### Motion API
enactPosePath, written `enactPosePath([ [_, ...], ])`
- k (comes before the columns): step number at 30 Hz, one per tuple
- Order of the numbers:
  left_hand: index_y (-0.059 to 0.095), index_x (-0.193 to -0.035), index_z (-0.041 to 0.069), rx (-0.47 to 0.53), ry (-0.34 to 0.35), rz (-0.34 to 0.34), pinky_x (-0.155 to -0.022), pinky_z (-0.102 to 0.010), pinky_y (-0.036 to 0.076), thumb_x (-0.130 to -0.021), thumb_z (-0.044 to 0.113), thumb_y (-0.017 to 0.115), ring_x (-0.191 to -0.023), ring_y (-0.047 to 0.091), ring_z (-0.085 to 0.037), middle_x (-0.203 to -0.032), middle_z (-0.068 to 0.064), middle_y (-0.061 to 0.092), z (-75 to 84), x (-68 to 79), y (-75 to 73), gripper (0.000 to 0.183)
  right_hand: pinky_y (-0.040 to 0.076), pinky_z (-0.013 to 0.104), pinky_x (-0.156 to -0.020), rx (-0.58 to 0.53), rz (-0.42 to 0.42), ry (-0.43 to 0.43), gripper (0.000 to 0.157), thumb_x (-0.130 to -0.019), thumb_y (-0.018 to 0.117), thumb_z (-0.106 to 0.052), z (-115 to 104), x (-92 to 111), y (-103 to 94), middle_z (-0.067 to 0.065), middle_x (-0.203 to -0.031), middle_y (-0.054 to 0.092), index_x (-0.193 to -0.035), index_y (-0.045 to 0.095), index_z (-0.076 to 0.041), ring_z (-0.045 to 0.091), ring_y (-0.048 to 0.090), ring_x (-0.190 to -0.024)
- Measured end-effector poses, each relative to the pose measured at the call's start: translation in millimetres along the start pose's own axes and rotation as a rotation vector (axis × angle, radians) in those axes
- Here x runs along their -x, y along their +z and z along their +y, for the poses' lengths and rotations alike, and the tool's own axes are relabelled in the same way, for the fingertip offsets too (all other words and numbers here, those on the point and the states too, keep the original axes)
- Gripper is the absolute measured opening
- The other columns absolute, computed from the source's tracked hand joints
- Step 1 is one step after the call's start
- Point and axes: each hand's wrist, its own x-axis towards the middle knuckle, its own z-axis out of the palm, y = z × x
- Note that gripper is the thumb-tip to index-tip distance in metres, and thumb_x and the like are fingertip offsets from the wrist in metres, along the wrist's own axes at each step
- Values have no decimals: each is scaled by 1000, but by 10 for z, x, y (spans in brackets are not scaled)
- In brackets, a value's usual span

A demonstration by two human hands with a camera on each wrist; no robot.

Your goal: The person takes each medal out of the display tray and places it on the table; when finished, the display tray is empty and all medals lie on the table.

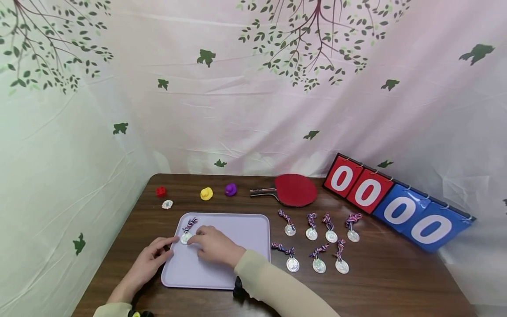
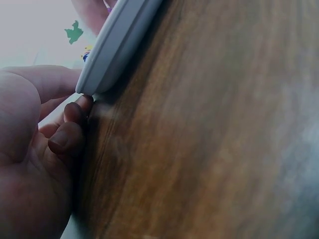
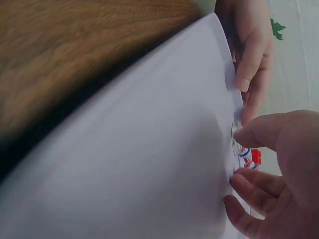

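Observation:
A lavender tray [image 1: 222, 281] lies on the dark wood table, with one silver medal [image 1: 185, 238] and its knotted striped ribbon [image 1: 190, 224] near its upper left corner. My right hand [image 1: 215, 246] reaches over the tray and touches this medal. In the right wrist view the right thumb [image 3: 259, 132] is against the medal, and the other fingers stand apart from it. At the tray's left rim, my left hand [image 1: 146, 259] touches the edge with its fingertips. The left wrist view shows its lower fingers [image 2: 70, 134] bent loosely beside the rim.
Several silver medals [image 1: 311, 234] with knotted ribbons lie right of the tray. Behind are a red paddle [image 1: 296, 190], a purple duck [image 1: 230, 189], a yellow duck [image 1: 206, 193], a red block [image 1: 160, 191] and a white badge [image 1: 167, 204]. A scoreboard [image 1: 396, 202] stands at the right.

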Motion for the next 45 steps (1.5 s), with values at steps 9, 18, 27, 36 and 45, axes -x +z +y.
enactPosePath([
  [9, 61, -126, 20, 2, 70, 10, -68, -25, 42, -93, 16, 62, -82, 50, -13, -107, -2, 57, -34, 25, 2, 33, 46, 37, -86, 145, -73, 43, 43, -90, 62, -30, -168, -81, 91, 1, -138, 47, -131, 55, -41, 20, 45, -120],
  [18, 61, -126, 18, -1, 72, 10, -68, -25, 42, -93, 15, 62, -82, 50, -13, -106, -2, 57, 42, 19, -11, 33, 46, 35, -86, 188, -49, 34, 41, -91, 60, -36, -215, -138, 134, 1, -138, 46, -132, 55, -40, 17, 43, -121],
  [27, 61, -126, 17, 14, 87, 23, -67, -25, 42, -92, 10, 63, -82, 51, -14, -106, -6, 58, -43, -4, 7, 34, 43, 25, -88, 119, 63, -39, 35, -84, 66, -24, -218, -167, 131, 2, -127, 45, -118, 65, -21, 15, 47, -107],
  [36, 62, -125, 18, 35, 115, 16, -66, -25, 42, -92, 14, 63, -81, 51, -13, -103, -4, 58, -52, 4, 0, 33, 40, 17, -85, 11, 115, -83, 32, -84, 66, -16, -195, -232, 176, -2, -107, 54, -116, 67, -16, 6, 50, -94],
  [45, 62, -123, 6, 26, 152, 54, -64, -24, 42, -89, 1, 63, -78, 52, -17, -102, -13, 59, 123, 45, 12, 34, 37, 16, -77, 5, 118, -43, 27, -89, 65, -25, -230, -291, 234, -9, -98, 55, -116, 68, -26, 3, 47, -87],
])
